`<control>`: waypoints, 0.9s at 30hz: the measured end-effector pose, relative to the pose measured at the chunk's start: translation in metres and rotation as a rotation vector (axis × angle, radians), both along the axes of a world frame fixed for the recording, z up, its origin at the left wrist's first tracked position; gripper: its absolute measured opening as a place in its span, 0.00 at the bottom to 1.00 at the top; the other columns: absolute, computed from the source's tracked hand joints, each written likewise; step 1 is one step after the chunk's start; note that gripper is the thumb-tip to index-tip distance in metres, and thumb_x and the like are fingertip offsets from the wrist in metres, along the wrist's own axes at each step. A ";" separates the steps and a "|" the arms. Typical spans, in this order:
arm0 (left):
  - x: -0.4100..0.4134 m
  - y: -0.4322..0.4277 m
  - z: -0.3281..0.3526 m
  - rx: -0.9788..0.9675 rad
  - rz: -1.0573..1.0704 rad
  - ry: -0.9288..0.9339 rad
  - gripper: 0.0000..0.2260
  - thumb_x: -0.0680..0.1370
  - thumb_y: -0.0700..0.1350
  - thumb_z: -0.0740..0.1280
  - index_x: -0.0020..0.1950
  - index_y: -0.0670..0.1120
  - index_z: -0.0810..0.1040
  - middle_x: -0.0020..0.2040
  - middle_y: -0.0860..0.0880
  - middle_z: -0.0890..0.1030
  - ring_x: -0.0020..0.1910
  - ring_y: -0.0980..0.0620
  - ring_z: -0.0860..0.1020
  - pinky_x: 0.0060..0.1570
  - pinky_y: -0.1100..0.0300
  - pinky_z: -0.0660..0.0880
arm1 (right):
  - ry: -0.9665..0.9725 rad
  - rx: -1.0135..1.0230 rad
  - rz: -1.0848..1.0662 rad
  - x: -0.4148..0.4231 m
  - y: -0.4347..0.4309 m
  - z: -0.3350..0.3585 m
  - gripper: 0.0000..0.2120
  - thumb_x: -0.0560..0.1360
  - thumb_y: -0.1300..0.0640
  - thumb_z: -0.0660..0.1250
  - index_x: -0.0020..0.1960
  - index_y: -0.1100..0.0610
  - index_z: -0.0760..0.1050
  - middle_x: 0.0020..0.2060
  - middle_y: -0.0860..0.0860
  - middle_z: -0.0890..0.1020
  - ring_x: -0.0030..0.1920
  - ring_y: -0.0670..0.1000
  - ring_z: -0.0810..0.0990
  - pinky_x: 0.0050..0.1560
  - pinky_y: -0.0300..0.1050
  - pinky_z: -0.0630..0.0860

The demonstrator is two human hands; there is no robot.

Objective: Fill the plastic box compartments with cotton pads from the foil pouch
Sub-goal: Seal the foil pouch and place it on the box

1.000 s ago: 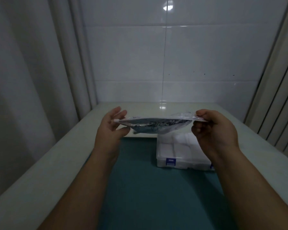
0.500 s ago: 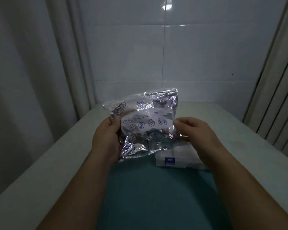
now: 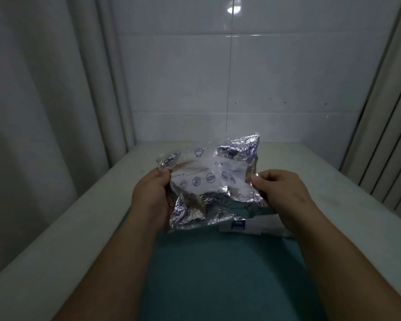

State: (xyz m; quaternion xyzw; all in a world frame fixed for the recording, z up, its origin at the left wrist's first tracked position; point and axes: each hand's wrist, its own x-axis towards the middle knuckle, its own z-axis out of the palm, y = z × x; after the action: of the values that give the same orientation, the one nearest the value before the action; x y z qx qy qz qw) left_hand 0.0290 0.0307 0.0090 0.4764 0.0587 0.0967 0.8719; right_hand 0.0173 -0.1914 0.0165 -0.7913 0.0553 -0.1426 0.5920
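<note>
Both hands are up and on the foil pouch (image 3: 208,181), which is held upright above the table (image 3: 79,228) with its printed face towards the camera. The left hand (image 3: 149,195) grips the pouch's left edge, thumb on the front and fingers tucked behind. The right hand (image 3: 285,195) pinches the right edge between thumb and curled fingers. The foil is crinkled all over, and small blue icons and a written line run across its pale label panel. The bottom of the pouch hangs just above the teal mat (image 3: 218,274), which covers the middle of the table.

The plastic box (image 3: 252,227) sits on the mat behind and below the pouch, on the right-hand side. Only its near wall shows, with a blue latch (image 3: 238,225) in front. The rest is hidden by the foil and the right wrist, so in this dim light it's hard to say what lies in the compartments. A white tiled wall (image 3: 264,77) stands at the back, with a pale curtain (image 3: 33,112) hanging on the left and vertical slats (image 3: 391,135) on the right
</note>
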 end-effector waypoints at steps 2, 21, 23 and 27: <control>0.002 0.003 -0.004 0.106 0.060 0.030 0.11 0.81 0.35 0.58 0.44 0.36 0.79 0.36 0.40 0.84 0.35 0.47 0.84 0.43 0.53 0.78 | -0.011 -0.005 -0.037 0.000 -0.001 0.001 0.10 0.76 0.58 0.69 0.37 0.60 0.81 0.21 0.48 0.74 0.22 0.46 0.68 0.26 0.37 0.65; -0.002 0.000 -0.001 0.244 0.078 -0.099 0.09 0.76 0.33 0.65 0.50 0.45 0.79 0.43 0.45 0.85 0.38 0.48 0.83 0.40 0.56 0.79 | -0.146 -0.098 0.230 -0.007 0.008 0.003 0.06 0.74 0.61 0.70 0.48 0.50 0.78 0.49 0.51 0.82 0.40 0.55 0.84 0.38 0.51 0.83; -0.003 0.005 0.003 0.111 -0.098 -0.120 0.13 0.75 0.32 0.63 0.56 0.43 0.80 0.45 0.44 0.85 0.41 0.46 0.84 0.41 0.53 0.81 | -0.147 -0.045 0.152 -0.005 0.005 0.003 0.08 0.73 0.65 0.70 0.45 0.53 0.83 0.47 0.51 0.84 0.40 0.57 0.84 0.41 0.52 0.82; -0.002 0.015 -0.003 0.271 -0.302 -0.120 0.27 0.70 0.23 0.61 0.64 0.44 0.76 0.58 0.41 0.81 0.48 0.42 0.82 0.47 0.52 0.81 | -0.105 0.122 0.057 -0.001 -0.002 0.004 0.14 0.73 0.68 0.69 0.55 0.55 0.82 0.40 0.52 0.85 0.35 0.57 0.81 0.40 0.56 0.81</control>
State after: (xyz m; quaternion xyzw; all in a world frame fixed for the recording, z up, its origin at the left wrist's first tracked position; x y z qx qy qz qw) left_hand 0.0267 0.0453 0.0058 0.5860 -0.0789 -0.0002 0.8065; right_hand 0.0165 -0.1933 0.0206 -0.7465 0.0103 -0.1635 0.6449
